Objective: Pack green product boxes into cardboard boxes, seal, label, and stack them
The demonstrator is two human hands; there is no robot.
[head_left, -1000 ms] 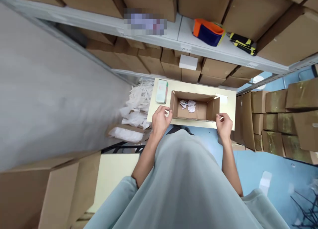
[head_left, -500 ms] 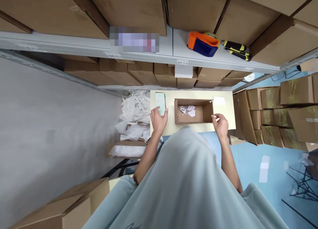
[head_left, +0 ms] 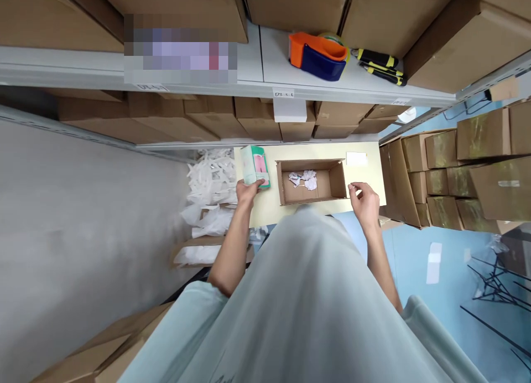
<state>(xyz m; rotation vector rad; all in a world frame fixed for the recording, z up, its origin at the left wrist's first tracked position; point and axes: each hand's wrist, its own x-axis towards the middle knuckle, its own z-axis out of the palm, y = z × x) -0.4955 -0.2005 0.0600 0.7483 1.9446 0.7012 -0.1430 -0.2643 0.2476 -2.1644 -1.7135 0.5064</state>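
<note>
My left hand [head_left: 248, 192] is closed on a small green and white box [head_left: 256, 167], with the thumb across its near end. The box is tilted, so its pink printed face shows. Right of it on the pale table stands an uncovered cardboard box [head_left: 332, 182]. Crumpled paper [head_left: 305, 179] lies inside, toward its left end. My right hand [head_left: 365, 202] hovers just off that box's right end, fingers loosely curled and nothing visible in them.
Behind the pale table [head_left: 259, 214], a shelf holds cardboard boxes [head_left: 253, 117], an orange and blue tape dispenser [head_left: 318, 56] and black-and-yellow cutters [head_left: 379, 65]. A white card [head_left: 357, 159] lies at the table's back right. White paper scraps [head_left: 213, 175] are heaped left; stacked cartons [head_left: 442, 178] stand right.
My left hand has taken hold of the green and white box and tipped it, so its pink face now shows. My right hand has come slightly away from the cardboard box's edge. The view has shifted.
</note>
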